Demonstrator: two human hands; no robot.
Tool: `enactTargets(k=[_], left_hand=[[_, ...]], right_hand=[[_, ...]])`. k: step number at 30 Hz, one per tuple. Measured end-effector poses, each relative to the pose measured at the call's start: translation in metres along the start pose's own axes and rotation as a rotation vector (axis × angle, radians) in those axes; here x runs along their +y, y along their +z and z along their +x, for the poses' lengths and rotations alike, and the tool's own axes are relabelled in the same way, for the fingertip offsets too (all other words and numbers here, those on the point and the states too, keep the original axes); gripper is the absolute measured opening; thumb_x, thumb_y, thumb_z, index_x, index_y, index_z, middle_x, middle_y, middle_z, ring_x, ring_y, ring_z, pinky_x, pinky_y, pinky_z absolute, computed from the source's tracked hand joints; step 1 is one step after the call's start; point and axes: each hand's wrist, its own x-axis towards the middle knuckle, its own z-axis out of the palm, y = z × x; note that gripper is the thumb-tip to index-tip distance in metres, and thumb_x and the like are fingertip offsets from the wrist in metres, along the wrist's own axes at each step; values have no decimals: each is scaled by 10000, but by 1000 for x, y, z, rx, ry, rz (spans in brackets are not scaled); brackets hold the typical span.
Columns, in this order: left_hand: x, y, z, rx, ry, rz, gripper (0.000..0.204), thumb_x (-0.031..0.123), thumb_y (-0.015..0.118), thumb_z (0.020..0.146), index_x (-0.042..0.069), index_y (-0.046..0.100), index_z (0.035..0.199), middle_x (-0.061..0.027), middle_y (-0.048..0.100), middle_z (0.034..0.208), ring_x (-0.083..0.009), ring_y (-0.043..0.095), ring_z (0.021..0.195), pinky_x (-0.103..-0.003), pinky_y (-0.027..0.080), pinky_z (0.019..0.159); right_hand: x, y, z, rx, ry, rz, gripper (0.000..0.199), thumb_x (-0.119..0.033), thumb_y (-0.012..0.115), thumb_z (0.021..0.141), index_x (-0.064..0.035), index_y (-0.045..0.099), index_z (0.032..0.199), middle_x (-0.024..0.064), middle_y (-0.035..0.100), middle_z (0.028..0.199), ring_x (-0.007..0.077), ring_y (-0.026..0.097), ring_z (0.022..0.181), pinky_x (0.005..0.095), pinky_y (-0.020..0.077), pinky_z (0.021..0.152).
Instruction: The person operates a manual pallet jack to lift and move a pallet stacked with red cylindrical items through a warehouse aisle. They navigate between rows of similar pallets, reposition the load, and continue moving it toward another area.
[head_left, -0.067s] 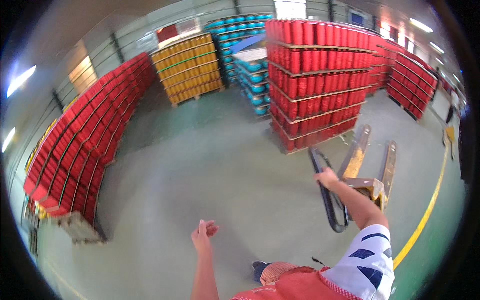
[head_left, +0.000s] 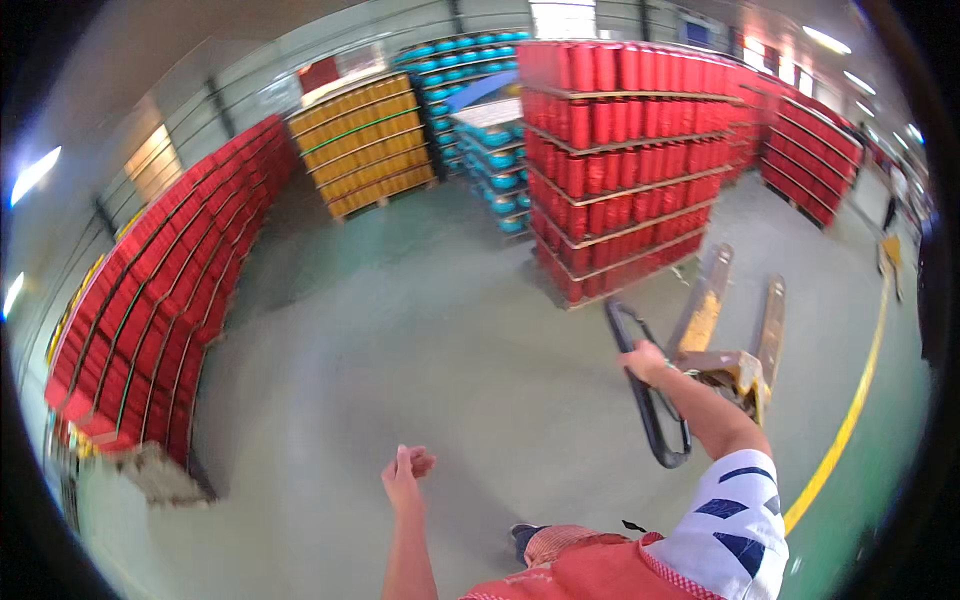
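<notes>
Firmly inside right hand point(head_left: 645, 362) fingers: pallet jack handle point(head_left: 640, 385); left hand point(head_left: 405, 475) empty.

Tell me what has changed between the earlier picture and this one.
Almost nothing visibly changed. The right hand keeps its grip on the black loop handle of the yellow pallet jack, in about the same place. The left hand stays empty and raised over the floor. The stacked red pallets are unmoved.

Your black handle loop point(head_left: 645, 385), yellow pallet jack point(head_left: 735, 330), red drum stacks point(head_left: 620, 160), grey-green floor point(head_left: 400, 340), yellow floor line point(head_left: 850, 420), your white-and-navy sleeve point(head_left: 735, 525).
</notes>
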Motion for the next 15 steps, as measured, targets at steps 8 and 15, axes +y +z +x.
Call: enactTargets(k=[8, 15], left_hand=[[-3, -66, 94, -560, 20, 277, 366, 202, 671, 864, 14, 630, 1175, -112, 684, 1066, -165, 640, 846, -295, 508, 734], [19, -71, 83, -1252, 1013, 458, 733, 136, 843, 607, 101, 553, 1280, -118, 612, 1241, -330, 535, 1216, -441, 413, 1029]], right_hand=[[-107, 133, -167, -130, -166, -111, 404, -364, 644, 723, -74, 686, 1002, 159, 696, 918, 329, 666, 906, 440, 522, 805], [-120, 234, -367, -46, -180, -13, 350, -284, 713, 660, -83, 664, 942, 163, 668, 819, 360, 644, 842, 462, 504, 755]])
